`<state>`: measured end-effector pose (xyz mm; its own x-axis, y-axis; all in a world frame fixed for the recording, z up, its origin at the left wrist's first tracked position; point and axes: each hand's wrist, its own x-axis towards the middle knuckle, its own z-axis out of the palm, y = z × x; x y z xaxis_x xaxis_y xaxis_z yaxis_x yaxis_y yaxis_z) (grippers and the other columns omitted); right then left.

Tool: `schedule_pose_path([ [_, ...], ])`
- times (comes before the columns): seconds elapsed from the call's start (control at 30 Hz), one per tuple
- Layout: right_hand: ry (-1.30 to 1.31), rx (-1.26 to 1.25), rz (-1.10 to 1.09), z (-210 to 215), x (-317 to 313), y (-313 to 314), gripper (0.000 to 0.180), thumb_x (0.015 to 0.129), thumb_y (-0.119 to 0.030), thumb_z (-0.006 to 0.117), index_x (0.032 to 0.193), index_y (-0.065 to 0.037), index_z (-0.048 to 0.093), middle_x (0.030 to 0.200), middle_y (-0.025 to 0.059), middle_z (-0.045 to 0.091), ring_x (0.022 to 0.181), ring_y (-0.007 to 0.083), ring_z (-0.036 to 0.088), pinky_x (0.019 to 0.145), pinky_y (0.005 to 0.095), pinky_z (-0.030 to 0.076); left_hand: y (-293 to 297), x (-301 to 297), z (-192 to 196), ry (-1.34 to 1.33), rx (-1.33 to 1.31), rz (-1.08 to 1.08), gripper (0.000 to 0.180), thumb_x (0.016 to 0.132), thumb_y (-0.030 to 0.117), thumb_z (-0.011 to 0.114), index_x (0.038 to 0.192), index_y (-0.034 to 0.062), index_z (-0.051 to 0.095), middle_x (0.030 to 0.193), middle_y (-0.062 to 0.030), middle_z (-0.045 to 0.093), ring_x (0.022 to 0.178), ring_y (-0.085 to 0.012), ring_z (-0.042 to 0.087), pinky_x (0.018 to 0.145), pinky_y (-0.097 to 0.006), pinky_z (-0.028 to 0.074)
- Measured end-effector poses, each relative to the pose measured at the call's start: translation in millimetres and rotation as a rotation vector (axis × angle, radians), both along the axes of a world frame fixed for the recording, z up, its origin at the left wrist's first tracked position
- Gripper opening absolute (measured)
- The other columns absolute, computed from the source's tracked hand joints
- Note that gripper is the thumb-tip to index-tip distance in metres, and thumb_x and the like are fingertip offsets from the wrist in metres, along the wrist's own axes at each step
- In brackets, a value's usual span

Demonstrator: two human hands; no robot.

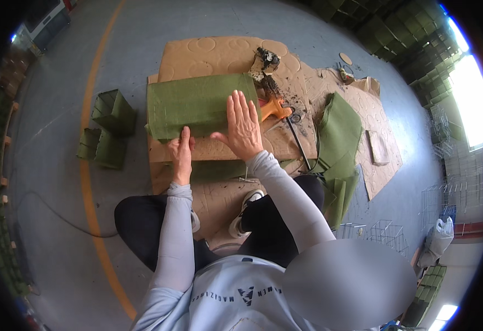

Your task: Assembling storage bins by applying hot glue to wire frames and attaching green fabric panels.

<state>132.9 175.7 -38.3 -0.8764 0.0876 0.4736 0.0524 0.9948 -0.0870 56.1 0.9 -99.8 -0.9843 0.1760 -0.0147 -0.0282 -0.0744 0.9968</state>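
A folded rectangle of green fabric [197, 105] lies on brown cardboard [181, 58] in front of me, its long side running left to right. My left hand [182, 157] pinches its near edge, thumb on top and the other fingers mostly hidden. Flat and with fingers stretched out, my right hand [244, 126] rests on the near right part of the fabric. Just right of the fabric lies an orange glue gun [275, 109] beside dark, crusted residue [268, 62].
Two open green fabric boxes [114, 113] stand on the floor at left. More loose green fabric [338, 129] lies at right, near a flat light-brown block [377, 148]. Wire frames [387, 234] sit at lower right. Stacked green boxes [385, 33] line the far right.
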Motion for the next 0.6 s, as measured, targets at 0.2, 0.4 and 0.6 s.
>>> schedule_pose_path([
  [0.2, 0.02, -0.063, 0.132, 2.4, 10.2, 7.1, 0.106, 0.082, -0.073, 0.047, 0.15, 0.003, 0.022, 0.156, 0.0242, 0.023, 0.147, 0.035, 0.017, 0.118, 0.0505, 0.013, -2.0, 3.4, -4.3, -0.013, 0.008, 0.021, 0.06, 0.091, 0.055, 0.063, 0.058, 0.0043, 0.057, 0.056, 0.0003, 0.053, 0.054, -0.0083, 0.048, 0.051, -0.025, 0.035],
  [0.4, 0.098, -0.216, 0.074, 3.6, 15.5, 19.0, 0.087, 0.088, -0.05, 0.059, 0.149, 0.002, 0.025, 0.154, 0.0246, 0.027, 0.145, 0.0363, 0.023, 0.117, 0.0479, 0.019, -7.7, 3.0, 6.9, 0.026, 0.0, -0.011, 0.06, 0.09, 0.053, 0.064, 0.059, 0.0032, 0.06, 0.054, -0.0004, 0.054, 0.051, -0.0082, 0.05, 0.049, -0.024, 0.037],
  [0.6, 0.191, -1.422, -0.073, -29.7, 25.5, 46.1, 0.044, 0.097, -0.027, 0.059, 0.126, 0.006, 0.057, 0.116, 0.0118, 0.066, 0.105, 0.0169, 0.059, 0.092, 0.0287, 0.045, -4.9, -0.8, 1.5, 0.036, 0.024, -0.024, 0.058, 0.091, 0.051, 0.063, 0.058, 0.0039, 0.06, 0.054, 0.0001, 0.054, 0.05, -0.0076, 0.049, 0.049, -0.024, 0.036],
])
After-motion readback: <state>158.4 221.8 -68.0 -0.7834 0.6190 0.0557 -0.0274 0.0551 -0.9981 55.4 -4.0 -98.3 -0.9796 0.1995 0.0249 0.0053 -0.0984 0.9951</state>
